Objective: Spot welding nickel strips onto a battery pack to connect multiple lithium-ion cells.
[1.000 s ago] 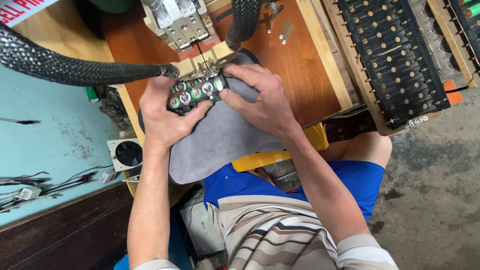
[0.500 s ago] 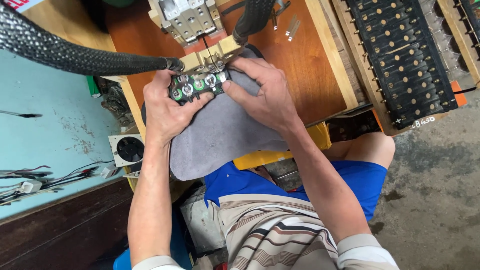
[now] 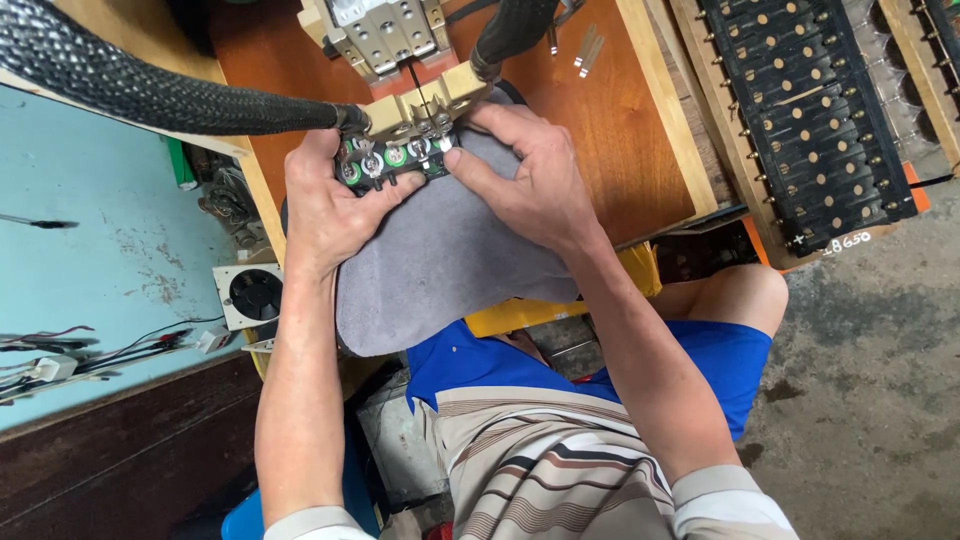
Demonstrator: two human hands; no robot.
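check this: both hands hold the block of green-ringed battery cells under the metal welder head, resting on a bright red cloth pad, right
Not quite. In the head view the left hand and right hand hold the block of green-ringed battery cells under the metal welder head, but the cloth pad is grey.

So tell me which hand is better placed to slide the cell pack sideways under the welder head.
Probably left: the left hand wraps the cell pack's end, while the right hand only presses fingertips at its other end.

Left hand (image 3: 325,205), right hand (image 3: 525,180) gripping

Both hands (image 3: 430,195) hold battery pack (image 3: 395,160) under welder (image 3: 415,105).
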